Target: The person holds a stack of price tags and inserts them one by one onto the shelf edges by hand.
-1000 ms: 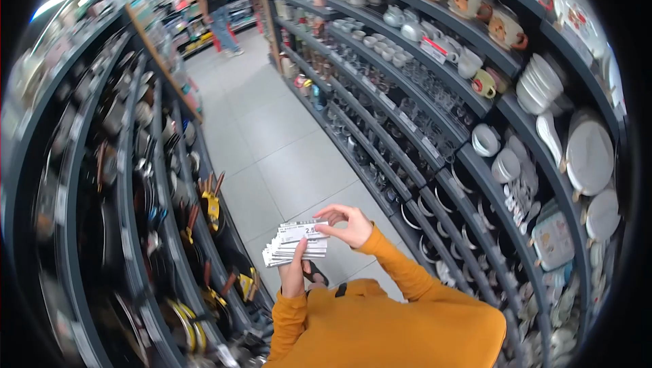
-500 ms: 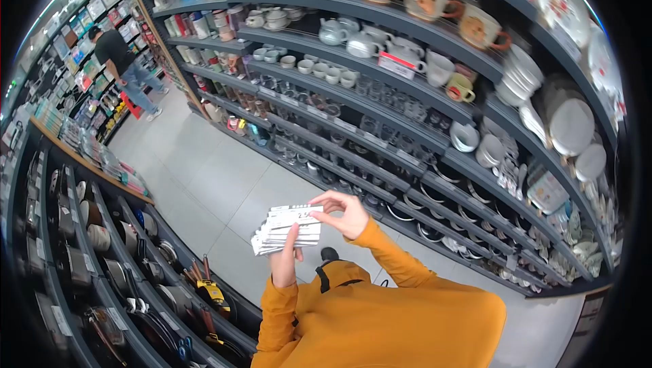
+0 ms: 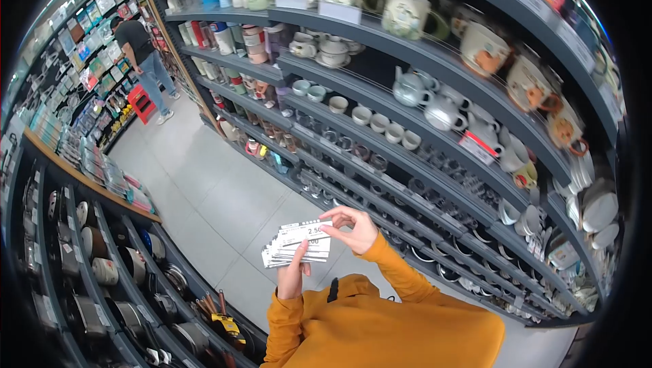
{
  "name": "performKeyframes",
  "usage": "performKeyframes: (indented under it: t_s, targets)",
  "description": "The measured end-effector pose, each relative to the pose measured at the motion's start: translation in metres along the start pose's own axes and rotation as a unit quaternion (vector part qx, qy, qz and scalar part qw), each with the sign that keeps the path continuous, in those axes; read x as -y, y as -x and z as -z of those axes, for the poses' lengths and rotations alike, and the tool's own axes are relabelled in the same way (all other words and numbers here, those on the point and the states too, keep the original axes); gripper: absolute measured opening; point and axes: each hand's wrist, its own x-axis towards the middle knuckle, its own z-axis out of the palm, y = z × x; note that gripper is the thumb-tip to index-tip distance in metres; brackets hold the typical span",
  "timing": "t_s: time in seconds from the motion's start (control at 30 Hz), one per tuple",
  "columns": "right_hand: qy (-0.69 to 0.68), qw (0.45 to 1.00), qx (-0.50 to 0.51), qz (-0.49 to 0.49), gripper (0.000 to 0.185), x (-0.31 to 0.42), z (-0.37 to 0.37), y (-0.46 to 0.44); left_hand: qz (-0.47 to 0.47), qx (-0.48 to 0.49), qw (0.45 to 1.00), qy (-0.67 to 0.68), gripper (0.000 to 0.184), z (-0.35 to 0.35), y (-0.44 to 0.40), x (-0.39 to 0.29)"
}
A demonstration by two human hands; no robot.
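A fanned stack of white price labels (image 3: 282,249) is held in my left hand (image 3: 292,276), with the thumb lying on top. The upper label shows "2.50". My right hand (image 3: 351,229) pinches the right edge of that top label between thumb and fingers. Both hands are in front of my orange sleeves and torso, above the tiled floor.
Shelves on the right hold mugs (image 3: 407,13), teapots (image 3: 445,111), small cups (image 3: 379,122) and glasses. Pans (image 3: 105,271) fill the lower left shelves. Down the aisle, a person (image 3: 142,56) stands beside a red stool (image 3: 141,103).
The view has swung left and then nearer the mug shelves. Both hands keep hold of the labels. The far person appears with a red stool now more visible.
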Motion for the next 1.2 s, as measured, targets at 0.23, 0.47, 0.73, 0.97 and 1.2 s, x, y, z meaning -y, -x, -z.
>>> performKeyframes:
  t_s: [0.23, 0.47, 0.73, 0.97, 1.2]
  targets:
    - [-0.033, 0.999, -0.007, -0.022, 0.025, -0.019, -0.069, -0.099, 0.048, 0.095, 0.994, -0.027, 0.023, 0.094, -0.100, -0.046]
    - [-0.026, 0.999, -0.026, 0.009, 0.025, 0.000, -0.143, -0.204, 0.055, 0.133, 0.990, 0.006, 0.023, 0.172, -0.186, -0.134]
    - [-0.040, 0.999, -0.020, -0.030, 0.031, 0.005, -0.160, -0.306, 0.089, 0.163, 0.982, 0.029, 0.032, 0.205, -0.264, -0.186]
    - [-0.045, 0.999, -0.017, -0.025, 0.030, 0.003, -0.153, -0.404, 0.125, 0.090, 0.964, 0.216, 0.041, 0.209, -0.325, -0.196]
    - [-0.035, 0.997, -0.065, -0.026, 0.028, -0.003, -0.140, -0.459, 0.178, 0.121, 0.968, 0.132, 0.038, 0.207, -0.409, -0.211]
